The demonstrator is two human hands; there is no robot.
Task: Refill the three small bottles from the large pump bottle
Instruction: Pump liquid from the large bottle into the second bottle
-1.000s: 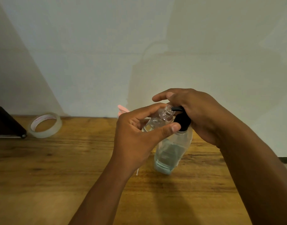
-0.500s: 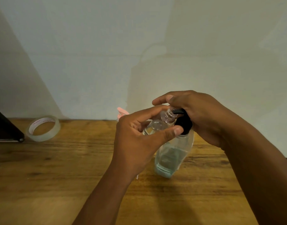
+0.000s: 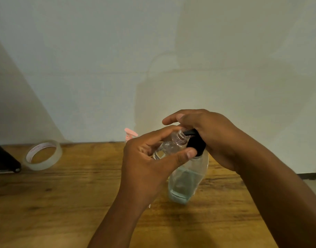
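What I care about here is how the small bottle (image 3: 168, 146) sits against the spout (image 3: 189, 132) of the large pump bottle (image 3: 188, 178). My left hand (image 3: 148, 165) holds the small bottle up off the bench (image 3: 64, 194), tilted, its long axis running from lower left up to the right, so its open threaded mouth points at the black spout tip — the two look touching or very nearly so, though I cannot tell whether the tip sits inside the mouth. The left grip is curled round the small bottle: fingers over the far side, thumb (image 3: 186, 153) pressed along the near side and reaching the black pump collar (image 3: 196, 144).

My right hand (image 3: 214, 138) is the one on the pump. It lies over the black head from the right, with the forefinger stretched out above the small bottle's mouth; the rest of that grip is hidden behind the hand, so I judge it is pressing down on the head, not pinching it. The large bottle stands upright on the bench, clear, with pale liquid low in its base.

I judge the next stroke depends on keeping mouth and spout lined up — a slip sideways would send liquid onto my fingers.

Behind my left hand a pink pump top (image 3: 130, 134) shows; a tape roll (image 3: 43, 155) lies well apart at the left.
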